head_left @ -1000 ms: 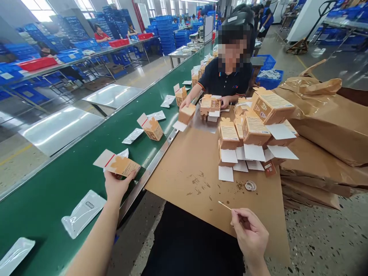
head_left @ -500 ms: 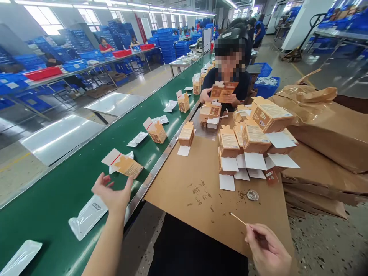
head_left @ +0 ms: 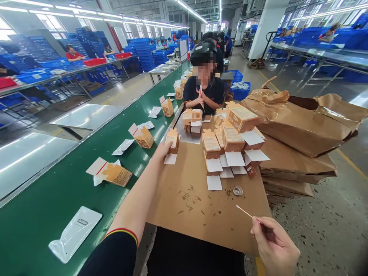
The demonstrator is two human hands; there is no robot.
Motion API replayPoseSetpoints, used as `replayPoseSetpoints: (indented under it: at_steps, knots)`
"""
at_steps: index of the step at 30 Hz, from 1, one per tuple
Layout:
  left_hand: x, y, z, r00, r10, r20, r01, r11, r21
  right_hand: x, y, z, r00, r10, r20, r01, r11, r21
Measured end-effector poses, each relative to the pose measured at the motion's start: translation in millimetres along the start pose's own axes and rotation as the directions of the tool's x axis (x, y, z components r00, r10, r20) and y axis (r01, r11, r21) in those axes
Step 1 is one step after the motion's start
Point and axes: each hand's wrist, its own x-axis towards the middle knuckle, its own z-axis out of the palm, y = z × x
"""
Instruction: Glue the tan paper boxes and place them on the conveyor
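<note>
My left hand [head_left: 164, 149] reaches forward and has its fingers on the side of a small orange-brown box [head_left: 173, 138], which stands at the board's left edge with a white flap out. Pinched in my right hand [head_left: 273, 237], low on the right, is a thin cotton swab [head_left: 244, 210]. Its white tip points left over the brown board [head_left: 172, 199]. A small clear dish [head_left: 237, 191] sits on the board beside dark specks and smears. Behind it, several boxes [head_left: 233, 138] are stacked with white flaps hanging open.
A green conveyor belt [head_left: 69, 184] on the left carries open boxes and silver pouches [head_left: 82, 226]. A person [head_left: 202, 88] sits across the board behind a stack of flat cartons [head_left: 192, 122]. Large brown bags [head_left: 304, 119] lie on the right.
My left hand has moved from above the belt to the small box on the board. The view has turned right. The person opposite has put down a carton and now holds a thin stick.
</note>
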Motion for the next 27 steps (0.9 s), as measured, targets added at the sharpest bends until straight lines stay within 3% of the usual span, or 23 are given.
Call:
replayPoseSetpoints:
  at_steps: [3, 8, 12, 17, 21, 23, 27]
  knots:
    - [-34.2, -18.8, -8.7, 1.000, -0.022, 0.007, 0.022, 0.996, -0.092, 10.2, 9.4, -6.1, 0.999, -0.007, -0.034, 0.004, 0.996, -0.092]
    - [-125.8, -61.9, -38.0, 0.993, -0.053, 0.106, 0.091, 0.911, -0.401, 33.8, 35.4, 4.6, 1.000, -0.017, 0.006, 0.018, 0.963, -0.270]
    - [-179.2, -81.5, -46.1, 0.968, -0.161, 0.192, 0.218, 0.919, -0.330, 43.7, 54.7, 17.5, 0.993, -0.030, 0.115, 0.066, 0.944, -0.324]
    - [-185.6, -83.5, -37.9, 0.959, -0.152, 0.239, 0.213, 0.943, -0.256, 46.7, 61.4, 18.0, 0.993, -0.018, 0.120, 0.060, 0.932, -0.358]
    - [-181.0, -81.3, -35.4, 0.947, -0.121, 0.296, 0.197, 0.949, -0.245, 32.3, 39.9, 30.1, 0.998, 0.037, 0.059, -0.020, 0.964, -0.264]
    - [-180.8, -80.8, -35.2, 0.941, -0.110, 0.320, 0.197, 0.947, -0.254, 16.4, 22.9, 52.2, 0.986, 0.068, 0.150, -0.047, 0.989, -0.140]
    - [-181.4, -82.5, -33.6, 0.945, -0.082, 0.318, 0.171, 0.949, -0.266, -19.0, -0.6, 116.9, 0.921, 0.068, 0.383, -0.091, 0.995, 0.041]
